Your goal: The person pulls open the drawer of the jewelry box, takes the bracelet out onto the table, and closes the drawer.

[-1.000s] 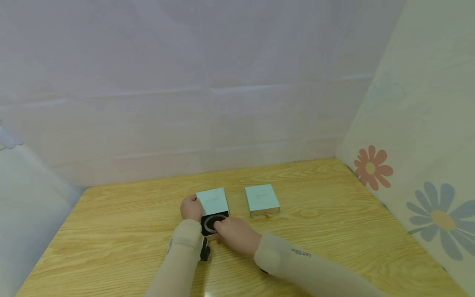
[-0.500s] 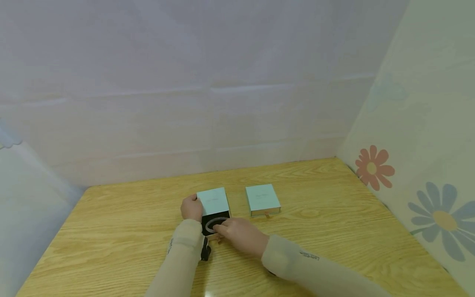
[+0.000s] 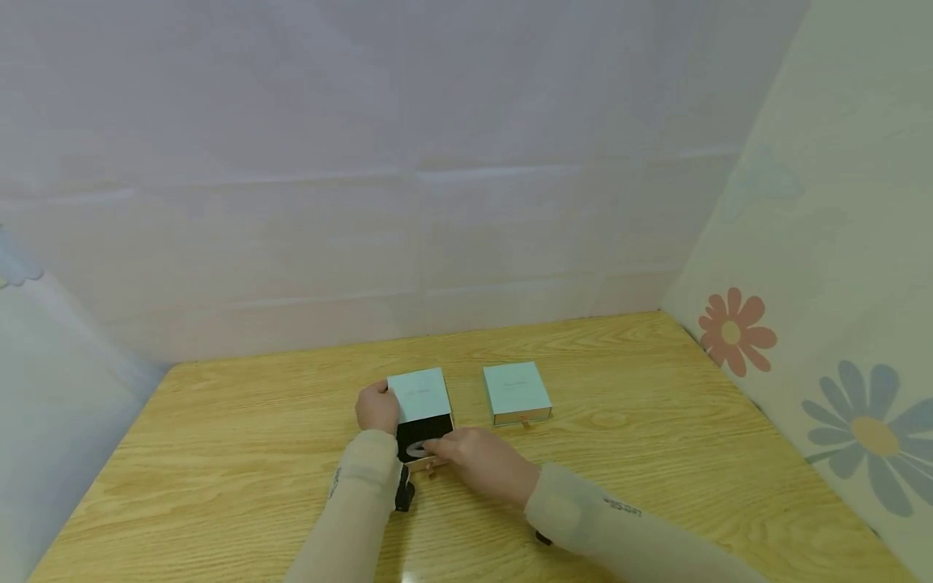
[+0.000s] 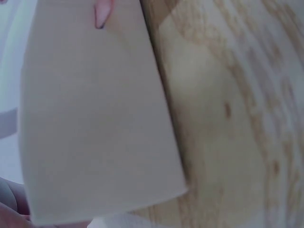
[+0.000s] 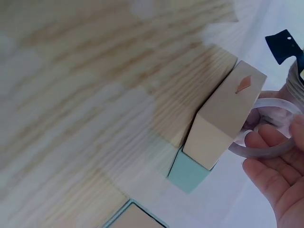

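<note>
A small mint-green drawer box (image 3: 419, 394) lies on the table, its black-lined drawer (image 3: 430, 427) pulled out toward me. My left hand (image 3: 377, 409) grips the sleeve's left side. In the right wrist view, my right hand (image 5: 280, 190) pinches a translucent pale bangle (image 5: 262, 153) between thumb and fingers. From the head, the bangle (image 3: 415, 450) stands tilted over the front of the drawer, partly covered by the right hand (image 3: 492, 463). The drawer's pale face (image 4: 104, 118), with its pink ribbon tab (image 4: 102, 14), fills much of the left wrist view.
A second mint-green box (image 3: 516, 387), its drawer pushed in, stands to the right on the wood-grain table (image 3: 248, 453). A pale cloth backdrop (image 3: 291, 202) rises behind, and a flower-printed sheet (image 3: 816, 267) hangs at the right. A black wrist mount (image 3: 404, 492) sits by the left sleeve.
The bangle, earlier lying nearly flat in the drawer, has been tilted up and drawn toward the drawer's front. My right hand has shifted slightly right. The left hand and both boxes stay put.
</note>
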Motion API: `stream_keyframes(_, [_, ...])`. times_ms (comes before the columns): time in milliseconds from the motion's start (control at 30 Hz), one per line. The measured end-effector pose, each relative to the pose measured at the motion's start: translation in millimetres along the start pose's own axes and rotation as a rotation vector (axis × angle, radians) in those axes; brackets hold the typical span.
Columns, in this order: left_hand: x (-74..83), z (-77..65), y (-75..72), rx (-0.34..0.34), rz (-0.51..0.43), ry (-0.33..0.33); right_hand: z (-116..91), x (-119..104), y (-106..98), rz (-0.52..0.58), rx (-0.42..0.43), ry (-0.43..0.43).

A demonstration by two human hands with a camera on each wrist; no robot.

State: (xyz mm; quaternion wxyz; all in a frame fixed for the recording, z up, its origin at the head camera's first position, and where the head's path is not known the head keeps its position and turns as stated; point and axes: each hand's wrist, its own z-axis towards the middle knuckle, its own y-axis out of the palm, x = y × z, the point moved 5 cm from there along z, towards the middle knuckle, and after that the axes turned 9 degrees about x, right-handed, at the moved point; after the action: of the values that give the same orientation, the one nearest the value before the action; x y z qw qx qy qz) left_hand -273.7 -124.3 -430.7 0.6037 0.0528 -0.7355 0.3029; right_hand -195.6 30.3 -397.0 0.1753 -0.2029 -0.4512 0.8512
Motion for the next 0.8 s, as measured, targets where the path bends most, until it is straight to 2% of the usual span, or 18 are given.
stream_keyframes(100, [0.7, -1.1, -0.4, 0.002, 0.0, -0.002, -1.1, 3.2, -1.3, 0.065, -0.022, 0.083])
stream_keyframes(267, [1.3, -2.2, -0.3, 0.001, -0.007, 0.001, -4.1, 11.9, -3.0, 0.271, -0.045, 0.273])
stream_keyframes(667, [1.5, -2.0, 0.4, 0.004, -0.007, 0.003, -17.8, 30.1, -12.4, 0.637, 0.078, 0.554])
stream_keyframes(800, [0.7, -1.3, 0.8, -0.003, -0.014, -0.005, -20.6, 33.1, -16.7, 0.673, 0.099, 0.589])
